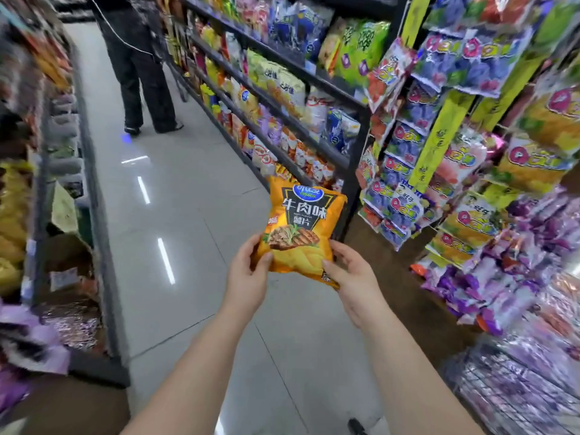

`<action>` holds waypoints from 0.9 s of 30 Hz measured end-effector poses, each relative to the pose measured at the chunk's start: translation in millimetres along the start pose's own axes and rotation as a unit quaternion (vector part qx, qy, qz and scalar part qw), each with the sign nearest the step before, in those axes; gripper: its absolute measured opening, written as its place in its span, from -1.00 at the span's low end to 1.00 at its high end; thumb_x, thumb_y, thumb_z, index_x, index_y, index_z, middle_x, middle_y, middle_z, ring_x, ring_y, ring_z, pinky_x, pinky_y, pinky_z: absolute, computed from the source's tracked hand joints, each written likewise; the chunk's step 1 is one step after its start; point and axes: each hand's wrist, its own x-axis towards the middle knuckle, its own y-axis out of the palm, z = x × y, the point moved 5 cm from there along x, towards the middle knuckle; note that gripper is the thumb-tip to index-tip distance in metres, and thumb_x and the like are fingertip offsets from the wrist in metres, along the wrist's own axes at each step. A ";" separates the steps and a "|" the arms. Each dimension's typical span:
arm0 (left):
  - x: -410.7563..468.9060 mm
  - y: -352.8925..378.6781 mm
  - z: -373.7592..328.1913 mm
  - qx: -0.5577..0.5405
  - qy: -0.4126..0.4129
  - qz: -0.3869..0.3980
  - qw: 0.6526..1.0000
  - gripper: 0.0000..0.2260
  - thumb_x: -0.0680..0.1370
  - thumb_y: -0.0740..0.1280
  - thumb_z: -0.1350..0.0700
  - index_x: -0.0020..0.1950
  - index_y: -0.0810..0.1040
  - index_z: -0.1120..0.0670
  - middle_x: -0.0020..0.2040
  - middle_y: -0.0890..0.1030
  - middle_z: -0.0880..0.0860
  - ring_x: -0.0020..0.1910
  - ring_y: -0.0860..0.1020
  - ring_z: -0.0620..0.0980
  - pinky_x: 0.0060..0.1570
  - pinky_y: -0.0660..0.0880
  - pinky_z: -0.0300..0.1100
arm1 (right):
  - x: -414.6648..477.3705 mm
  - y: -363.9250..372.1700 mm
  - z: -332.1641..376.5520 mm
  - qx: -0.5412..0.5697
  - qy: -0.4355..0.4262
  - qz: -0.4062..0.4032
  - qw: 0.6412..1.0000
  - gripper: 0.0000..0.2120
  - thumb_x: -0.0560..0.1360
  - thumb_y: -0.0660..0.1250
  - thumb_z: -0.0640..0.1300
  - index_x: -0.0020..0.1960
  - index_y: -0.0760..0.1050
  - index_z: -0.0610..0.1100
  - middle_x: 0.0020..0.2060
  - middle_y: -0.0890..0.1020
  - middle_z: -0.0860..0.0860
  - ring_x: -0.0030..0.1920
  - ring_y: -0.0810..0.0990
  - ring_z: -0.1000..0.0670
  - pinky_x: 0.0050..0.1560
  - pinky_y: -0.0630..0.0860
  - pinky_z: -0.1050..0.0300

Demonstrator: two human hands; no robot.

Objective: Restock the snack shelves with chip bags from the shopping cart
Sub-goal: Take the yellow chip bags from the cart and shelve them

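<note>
— Pinching confirmed on both sides. The fingers (266, 257) of the left hand (248, 277) nip the lower left corner of the chip bag (301, 227), thumb on the printed face and the rest behind. The right hand (354, 284) does likewise at the lower right corner.

— Location of the bag?

— In the air above the aisle floor (175, 215), upright, label toward the camera. It is near the end of the snack shelves (314, 73) on the right and touches none of them.

— Step in hand?

— By my judgement, carrying one bag to its slot; it is not yet shelved.

— Recommendations?

— Grip the seam and corners only, lightly, so the chips are not crushed. Find the matching facing before reaching. Set the bag in upright, label outward. Steer clear of the hanging packet strips (405, 171) at the shelf end, which could snag it.

— Pose of the arms?

— Both forearms are bare and extend forward from the bottom edge, converging on the bag. The wrists are roughly level, palms turned toward each other.

— Anything further?

— A person (138, 73) stands up the aisle, well apart. The wire basket (502, 390) at lower right is too blurred to confirm as the cart.
</note>
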 end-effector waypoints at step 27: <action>522.2 -137.2 -112.1 0.030 0.082 -0.171 0.981 -0.70 0.51 0.40 0.31 0.12 0.49 -0.01 0.04 0.60 -0.03 0.02 0.56 -0.07 -0.06 0.50 -0.33 | 487.7 300.0 189.8 -0.075 -0.191 0.118 0.972 -0.66 0.51 0.28 -0.46 0.19 0.49 -0.15 0.14 0.59 -0.04 0.06 0.59 0.29 0.04 0.54 0.37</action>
